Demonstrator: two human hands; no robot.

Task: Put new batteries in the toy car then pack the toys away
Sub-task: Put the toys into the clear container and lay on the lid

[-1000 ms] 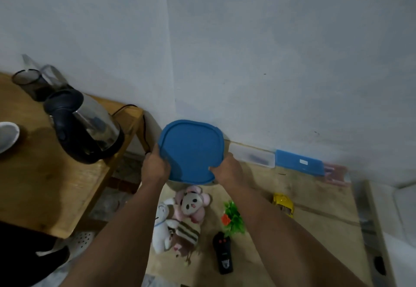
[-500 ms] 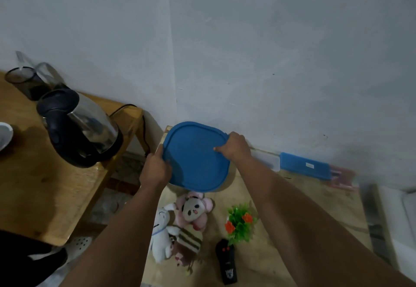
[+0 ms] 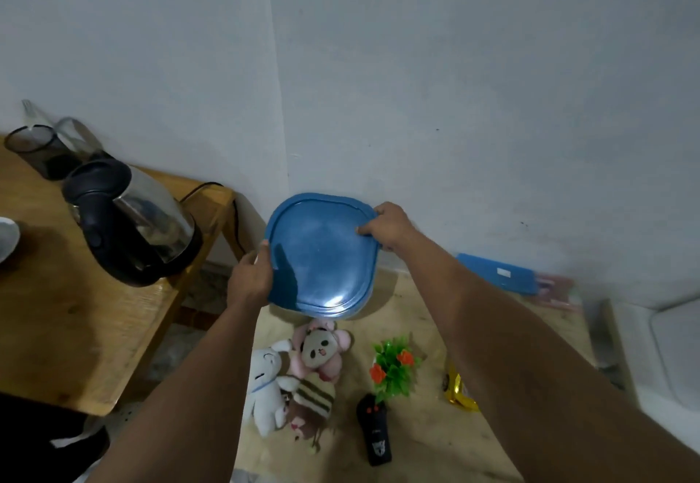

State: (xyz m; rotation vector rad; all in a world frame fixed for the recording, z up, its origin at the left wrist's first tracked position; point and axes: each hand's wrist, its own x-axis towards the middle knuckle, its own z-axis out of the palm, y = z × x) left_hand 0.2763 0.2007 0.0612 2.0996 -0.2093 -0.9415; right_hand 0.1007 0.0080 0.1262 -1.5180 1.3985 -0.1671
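**Blue lid held at both edges over the toy table**

We hold the rounded-square blue plastic lid [image 3: 322, 251] up in front of the wall, tilted toward us, most likely lifting it off a container so the toys can go in; the container itself is hidden behind the lid, so we cannot confirm it. Below lies the pale wooden tabletop [image 3: 428, 441] with everything still unpacked. Our left hand [image 3: 250, 278] grips the lid's near-left edge with curled fingers, and our right hand [image 3: 386, 227] pinches the far-right rim, thumb on top, a two-sided hold that keeps the wide lid steady.

Under the lid sit the white and pink plush animals [image 3: 299, 376], then the small green plastic plant with orange flowers [image 3: 394, 369], then the black remote control [image 3: 373, 433]. The yellow toy car [image 3: 458, 391] lies at the right, mostly covered by our right forearm, so its battery hatch cannot be made out.
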